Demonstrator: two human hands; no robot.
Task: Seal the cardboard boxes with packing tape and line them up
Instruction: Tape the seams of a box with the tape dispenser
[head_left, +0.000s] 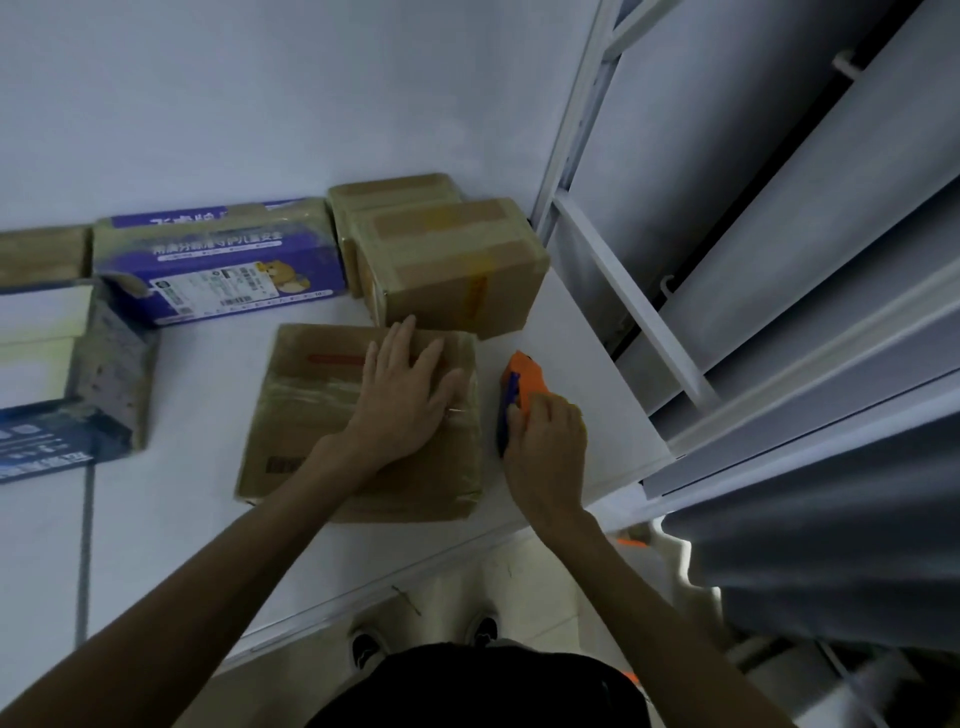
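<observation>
White bench (208, 519), with a brown box (311, 415) mid-bench near the front edge. Behind it along the wall are a blue box (223, 260) and two taped boxes (457, 260). Left grip (405, 400) lies flat, fingers spread, on the brown box's top. Right grip (550, 441) is wrapped round an orange tape gun (524, 379) just right of it.

A brown cardboard box (311, 415) lies flat on the desk (182, 519), clear tape across its top. An orange-and-blue tape dispenser (522, 382) is just beside its right edge. Two taped boxes (457, 270) stand behind it.
</observation>
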